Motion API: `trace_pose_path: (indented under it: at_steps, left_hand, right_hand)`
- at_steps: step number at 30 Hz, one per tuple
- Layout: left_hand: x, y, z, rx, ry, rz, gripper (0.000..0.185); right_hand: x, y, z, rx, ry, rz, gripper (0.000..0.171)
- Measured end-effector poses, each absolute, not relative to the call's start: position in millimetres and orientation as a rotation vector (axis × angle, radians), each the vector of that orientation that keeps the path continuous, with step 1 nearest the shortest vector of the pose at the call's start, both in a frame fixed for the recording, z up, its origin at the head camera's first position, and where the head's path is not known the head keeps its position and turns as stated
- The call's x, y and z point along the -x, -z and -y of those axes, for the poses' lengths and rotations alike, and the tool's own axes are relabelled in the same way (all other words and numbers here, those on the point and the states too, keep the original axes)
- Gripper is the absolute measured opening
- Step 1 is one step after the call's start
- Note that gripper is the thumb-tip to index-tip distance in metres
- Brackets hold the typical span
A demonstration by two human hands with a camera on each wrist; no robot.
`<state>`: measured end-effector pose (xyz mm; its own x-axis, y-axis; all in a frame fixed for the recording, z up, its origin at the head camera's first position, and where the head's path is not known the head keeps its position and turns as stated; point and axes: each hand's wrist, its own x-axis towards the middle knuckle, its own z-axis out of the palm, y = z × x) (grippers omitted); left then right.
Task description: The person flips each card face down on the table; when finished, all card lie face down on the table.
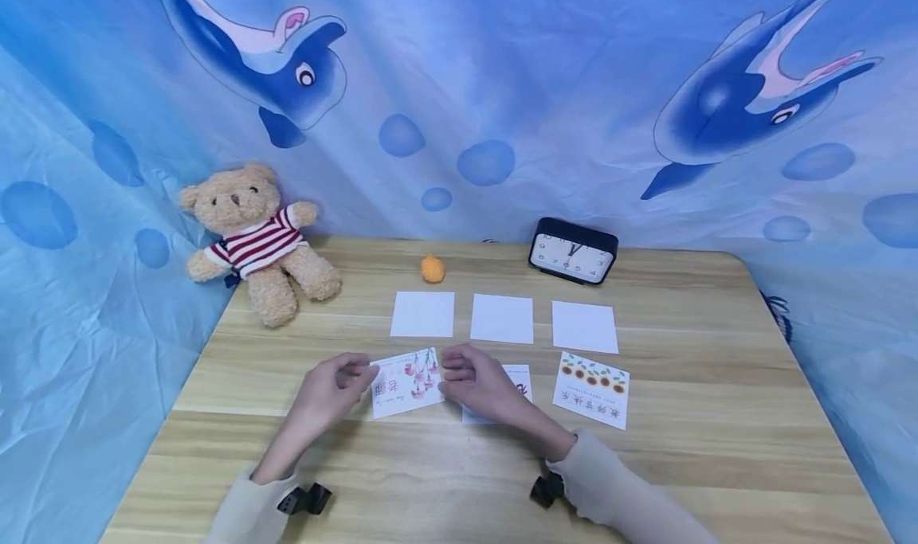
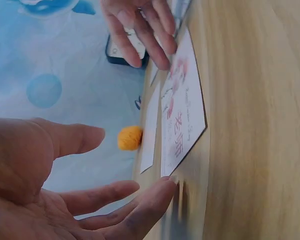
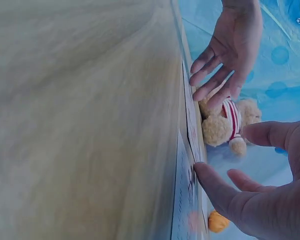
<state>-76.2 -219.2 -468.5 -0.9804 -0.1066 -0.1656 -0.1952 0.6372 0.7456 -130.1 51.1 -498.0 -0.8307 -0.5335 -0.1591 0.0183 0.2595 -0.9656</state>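
A card printed with pink flowers [image 1: 406,382] [image 2: 182,115] lies flat on the wooden table [image 1: 645,464], in the front row. My left hand [image 1: 358,373] [image 2: 132,162] is at its left edge, fingers relaxed and spread, fingertips by the card's corner. At the card's right edge my right hand [image 1: 452,369] [image 3: 225,150] has its straight fingers touching it. This hand covers part of a second card [image 1: 518,378]. A sunflower card [image 1: 591,389] lies further right. Three blank white cards [image 1: 502,318] form a row behind.
A teddy bear in a striped shirt [image 1: 254,237] sits at the back left. A small orange ball [image 1: 433,269] and a black clock [image 1: 572,251] stand at the back of the table. A blue dolphin cloth [image 1: 459,90] hangs behind.
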Motion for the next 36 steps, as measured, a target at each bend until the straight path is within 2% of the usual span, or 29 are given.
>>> trace_pose_path:
  at_steps: [12, 22, 36]
  left_hand:
    - [68, 476, 211, 0.358, -1.484, -2.654, 0.047]
    - [64, 476, 203, 0.346, -1.384, -2.753, 0.047]
    - [59, 478, 195, 0.326, -1.326, -2.799, 0.05]
  right_hand:
    - [129, 500, -46, 0.43, 1.623, -2.036, 0.053]
    - [132, 500, -41, 0.176, 1.761, -1.88, 0.057]
    - [133, 497, -41, 0.097, 1.861, -1.821, 0.059]
